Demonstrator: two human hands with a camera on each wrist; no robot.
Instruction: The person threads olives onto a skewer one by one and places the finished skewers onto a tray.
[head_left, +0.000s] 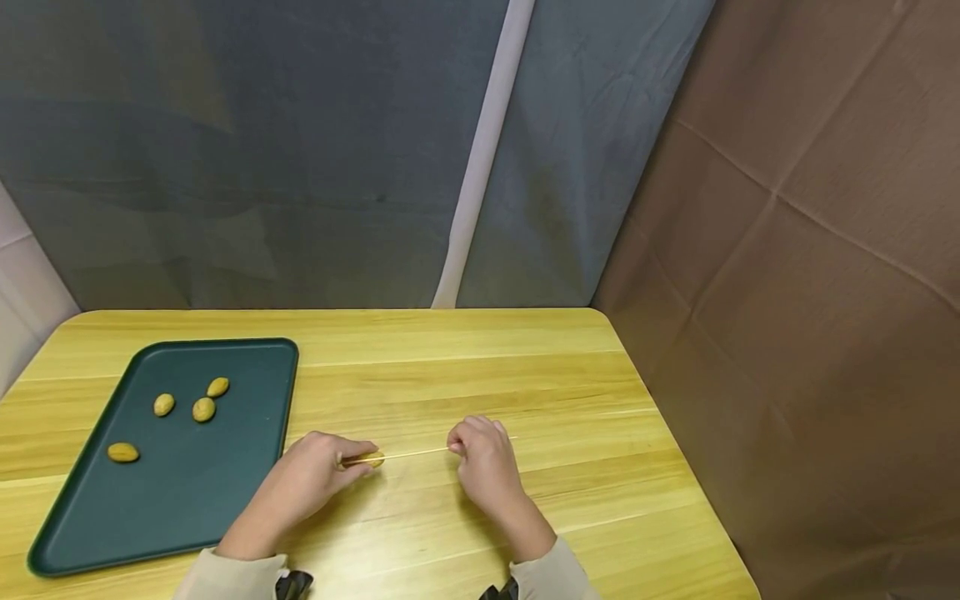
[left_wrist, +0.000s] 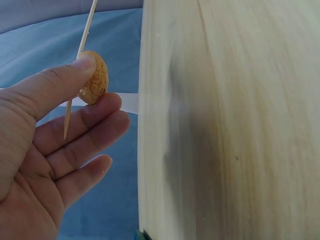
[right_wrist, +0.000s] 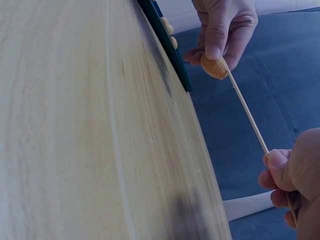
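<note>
My left hand (head_left: 311,473) pinches a small wrinkled, tan oval piece (left_wrist: 99,80) between thumb and fingertips, above the wooden table. A thin wooden skewer (head_left: 416,454) runs along the piece's edge under the left thumb. Its pointed end sticks out past the thumb in the left wrist view. Whether the skewer goes into the piece I cannot tell. Farther along the stick, my right hand (head_left: 489,468) grips it between thumb and curled fingers, and the stick's other end shows beyond that hand.
To the left, a dark green tray (head_left: 187,483) with a raised rim lies on the wooden table (head_left: 615,500). Several similar oval pieces, such as one yellowish piece (head_left: 123,452), lie spread on it. Grey-blue cloth (head_left: 300,167) hangs behind the table, brown cloth (head_left: 810,333) at the right.
</note>
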